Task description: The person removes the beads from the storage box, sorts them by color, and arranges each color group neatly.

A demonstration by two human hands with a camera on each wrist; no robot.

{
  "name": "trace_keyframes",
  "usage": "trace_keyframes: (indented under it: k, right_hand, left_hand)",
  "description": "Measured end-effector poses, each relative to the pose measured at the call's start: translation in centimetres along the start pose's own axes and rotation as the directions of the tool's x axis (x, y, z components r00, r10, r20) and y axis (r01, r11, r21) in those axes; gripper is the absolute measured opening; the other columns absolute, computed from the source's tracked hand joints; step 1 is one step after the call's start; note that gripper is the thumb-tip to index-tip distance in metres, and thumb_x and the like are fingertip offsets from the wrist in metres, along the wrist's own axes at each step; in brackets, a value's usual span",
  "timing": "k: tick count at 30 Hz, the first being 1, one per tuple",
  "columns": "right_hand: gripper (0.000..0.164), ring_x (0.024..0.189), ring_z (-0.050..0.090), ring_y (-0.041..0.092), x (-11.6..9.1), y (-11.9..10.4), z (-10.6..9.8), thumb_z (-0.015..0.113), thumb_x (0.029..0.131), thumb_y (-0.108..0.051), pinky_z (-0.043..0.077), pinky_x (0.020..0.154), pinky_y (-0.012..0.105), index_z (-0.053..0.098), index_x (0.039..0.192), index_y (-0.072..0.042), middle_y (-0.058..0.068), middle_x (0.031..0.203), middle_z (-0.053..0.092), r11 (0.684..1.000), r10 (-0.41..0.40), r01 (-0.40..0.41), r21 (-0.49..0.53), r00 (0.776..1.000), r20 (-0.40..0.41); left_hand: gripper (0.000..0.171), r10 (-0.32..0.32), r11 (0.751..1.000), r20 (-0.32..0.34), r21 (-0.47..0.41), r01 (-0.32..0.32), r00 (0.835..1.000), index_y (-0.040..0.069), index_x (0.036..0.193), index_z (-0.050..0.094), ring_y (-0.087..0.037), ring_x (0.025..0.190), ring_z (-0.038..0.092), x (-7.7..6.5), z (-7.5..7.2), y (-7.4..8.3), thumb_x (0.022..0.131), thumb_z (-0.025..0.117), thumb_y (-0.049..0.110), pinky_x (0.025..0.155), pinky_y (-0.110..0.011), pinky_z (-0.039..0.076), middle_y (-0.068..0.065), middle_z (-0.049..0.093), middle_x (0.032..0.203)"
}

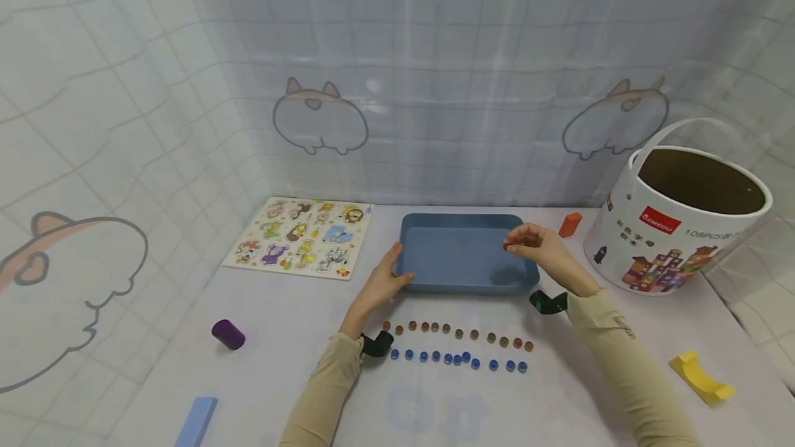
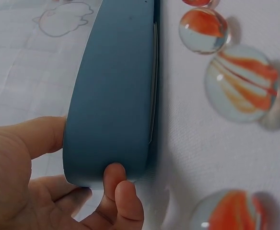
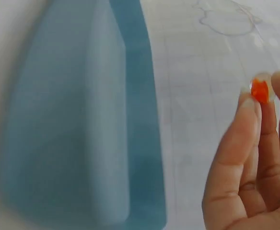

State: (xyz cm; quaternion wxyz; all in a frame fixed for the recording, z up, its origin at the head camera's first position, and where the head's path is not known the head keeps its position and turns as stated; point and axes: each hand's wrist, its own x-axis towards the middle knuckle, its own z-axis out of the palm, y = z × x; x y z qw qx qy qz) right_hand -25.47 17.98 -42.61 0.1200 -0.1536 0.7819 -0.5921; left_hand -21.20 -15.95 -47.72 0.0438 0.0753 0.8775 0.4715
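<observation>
A blue-grey rectangular tray (image 1: 456,254) lies at the back middle of the table. My left hand (image 1: 380,285) grips its left end; in the left wrist view the thumb is at the rim and the other fingers are round the corner (image 2: 101,143). Above the tray's right end, my right hand (image 1: 542,254) pinches a clear marble (image 3: 261,91) with an orange swirl between thumb and fingertips. In front of the tray runs a row of orange-swirled marbles (image 1: 475,334), and nearer to me a row of blue marbles (image 1: 475,363).
An animal puzzle board (image 1: 304,240) lies to the left of the tray. A white bucket (image 1: 627,243) stands at the right, near an orange block (image 1: 569,224). A yellow curved block (image 1: 702,378), a purple cylinder (image 1: 228,334) and a light-blue block (image 1: 196,421) lie towards the sides.
</observation>
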Motion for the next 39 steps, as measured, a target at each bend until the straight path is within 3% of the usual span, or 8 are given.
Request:
trace_keyframes:
  k: [5,10,16,23,30,35,39]
  right_hand:
    - [0.017,0.091,0.066,-0.003,-4.0,1.9,-1.1,0.065,0.092,-0.008,0.054,0.080,0.015,0.059,0.106,-0.001,-0.015,0.097,0.070,1.000,-0.009,0.009,0.011,1.000,-0.003]
    - [0.020,0.088,0.066,-0.001,-7.9,3.8,-1.6,0.064,0.091,-0.005,0.054,0.077,0.016,0.058,0.105,0.008,-0.013,0.095,0.070,1.000,-0.013,0.013,-0.005,1.000,0.013]
    - [0.018,0.085,0.065,0.000,-10.7,5.4,-1.3,0.065,0.090,-0.006,0.053,0.072,0.018,0.059,0.103,0.006,-0.017,0.093,0.068,0.999,0.043,-0.042,-0.024,0.997,0.070]
    - [0.029,0.082,0.063,0.003,-11.5,5.8,-0.4,0.068,0.089,-0.011,0.054,0.067,0.023,0.057,0.106,0.009,-0.011,0.093,0.068,0.992,0.110,-0.098,-0.073,0.979,0.174]
    - [0.020,0.080,0.063,0.003,-11.4,6.1,0.5,0.068,0.086,-0.004,0.055,0.068,0.021,0.061,0.101,0.008,0.003,0.092,0.068,0.993,0.041,-0.013,-0.117,0.970,0.239]
    - [0.016,0.071,0.055,0.000,-11.1,6.1,1.1,0.072,0.083,-0.008,0.049,0.060,0.018,0.064,0.095,0.000,-0.002,0.083,0.064,0.980,0.034,0.016,-0.200,0.968,0.247]
    - [0.018,0.069,0.052,-0.001,-10.9,5.9,1.2,0.074,0.083,-0.009,0.046,0.058,0.018,0.064,0.095,0.000,-0.003,0.082,0.061,0.978,0.031,0.024,-0.206,0.965,0.261]
  left_hand:
    - [0.073,0.001,1.000,0.010,-0.018,-0.001,1.000,-0.003,0.152,0.021,-0.037,0.149,0.015,0.0,0.0,0.0,0.094,0.062,0.014,0.121,-0.051,0.019,-0.019,0.014,0.162]
    - [0.073,0.024,0.999,0.021,-0.021,-0.024,0.999,-0.005,0.151,0.021,-0.039,0.148,0.016,-0.3,0.0,-0.2,0.094,0.062,0.015,0.119,-0.053,0.023,-0.021,0.014,0.161]
    - [0.073,0.033,0.999,0.018,-0.012,-0.033,0.999,-0.007,0.151,0.022,-0.040,0.148,0.017,-0.8,-0.2,-0.2,0.093,0.062,0.012,0.119,-0.053,0.021,-0.023,0.015,0.160]
    - [0.073,0.014,1.000,0.023,-0.022,-0.013,1.000,-0.004,0.152,0.021,-0.037,0.149,0.015,-0.5,-0.1,-0.1,0.094,0.062,0.014,0.120,-0.051,0.020,-0.020,0.013,0.162]
    - [0.074,-0.005,1.000,0.026,-0.024,0.005,1.000,-0.002,0.153,0.021,-0.035,0.150,0.013,-0.5,-0.2,-0.1,0.094,0.062,0.015,0.120,-0.051,0.021,-0.017,0.012,0.163]
    - [0.073,0.007,1.000,0.016,-0.014,-0.007,1.000,-0.004,0.152,0.022,-0.039,0.149,0.015,-0.6,-0.4,-0.1,0.094,0.062,0.014,0.119,-0.053,0.022,-0.020,0.013,0.162]
    - [0.072,0.007,1.000,0.012,-0.028,-0.006,1.000,-0.004,0.152,0.021,-0.039,0.149,0.015,-0.7,-0.6,-0.1,0.095,0.061,0.014,0.119,-0.054,0.022,-0.020,0.013,0.162]
